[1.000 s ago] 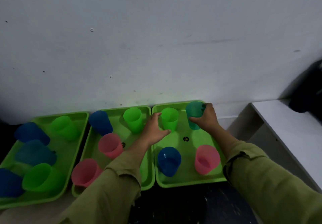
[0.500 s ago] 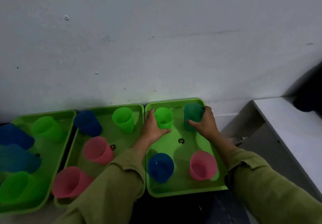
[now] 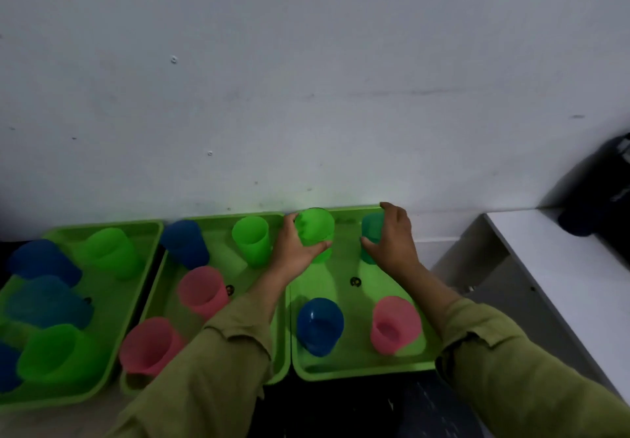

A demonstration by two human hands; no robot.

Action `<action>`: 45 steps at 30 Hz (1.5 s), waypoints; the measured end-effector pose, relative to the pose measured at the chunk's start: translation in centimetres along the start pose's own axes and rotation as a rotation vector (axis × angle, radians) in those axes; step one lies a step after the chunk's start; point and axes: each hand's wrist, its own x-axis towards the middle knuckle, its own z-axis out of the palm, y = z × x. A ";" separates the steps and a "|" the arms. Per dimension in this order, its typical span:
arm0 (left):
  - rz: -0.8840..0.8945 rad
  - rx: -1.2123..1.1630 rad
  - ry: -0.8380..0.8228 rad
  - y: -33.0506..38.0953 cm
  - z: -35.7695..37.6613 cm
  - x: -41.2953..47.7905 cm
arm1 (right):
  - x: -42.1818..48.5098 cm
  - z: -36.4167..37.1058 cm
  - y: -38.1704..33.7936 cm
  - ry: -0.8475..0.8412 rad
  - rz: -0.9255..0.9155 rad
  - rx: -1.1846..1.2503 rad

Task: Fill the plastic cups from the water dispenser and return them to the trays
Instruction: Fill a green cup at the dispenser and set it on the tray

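Two cups in hand, both in the far row of the right tray [image 3: 358, 371].

1. Green cup [image 3: 315, 229]: upright, long axis vertical, mouth up and turned slightly toward the camera. The left hand [image 3: 293, 250] grips it from the left, with the thumb across the near wall and the fingers [image 3: 290, 221] curled round the far side. Whether its base touches the tray cannot be told.
2. Teal cup [image 3: 370, 233]: upright, mouth up, at the tray's far right corner. The right hand [image 3: 392, 243] is clamped on it from the right, thumb on the near wall and fingers over the far rim.
3. Same tray, near row: blue cup [image 3: 318, 325] and pink cup [image 3: 393, 323], both upright, apart from each other and untouched. A small dark round mark [image 3: 355, 281] sits on the tray floor between the rows.
4. Middle tray [image 3: 218, 217], just beside the right one. It holds a dark blue cup [image 3: 185, 241], a light green cup [image 3: 252, 245] and two pink cups [image 3: 203, 289], all mouth up.
5. Left tray [image 3: 102, 224]: five more cups in blue, teal and green, crowded close and partly cut by the frame edge.
6. Three trays in all, side by side on a dark table [image 3: 341, 400], set against a pale wall [image 3: 306, 79].
7. Olive sleeves [image 3: 211, 369] cover both forearms.
8. White shelf [image 3: 562, 284] to the right, carrying a dark object [image 3: 606, 192]. The pale marks on it are too blurred to read.
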 end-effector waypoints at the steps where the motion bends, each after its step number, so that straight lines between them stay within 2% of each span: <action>1: 0.010 -0.022 0.010 0.2 -0.7 -0.5 | -0.3 0.0 -0.8 0.000 -0.015 -0.015; 10: 0.086 -0.108 0.112 0.4 -10.0 -5.8 | -4.5 1.4 -9.3 -0.049 -0.194 -0.059; 16: 0.125 -0.139 0.185 -1.3 -16.6 -8.9 | -8.2 3.5 -15.2 -0.082 -0.215 -0.067; 24: 0.188 -0.147 0.143 -7.2 -26.2 -13.8 | -14.9 8.6 -23.4 -0.116 -0.158 -0.079; 35: 0.125 -0.095 0.147 -15.3 -37.6 -21.2 | -24.9 14.5 -31.8 -0.137 -0.134 -0.094; 41: 0.076 -0.136 0.204 -18.2 -41.8 -24.7 | -27.6 16.8 -35.2 -0.169 -0.172 -0.101; 45: 0.014 -0.114 0.175 -20.4 -44.3 -26.8 | -29.4 18.6 -37.6 -0.195 -0.227 -0.063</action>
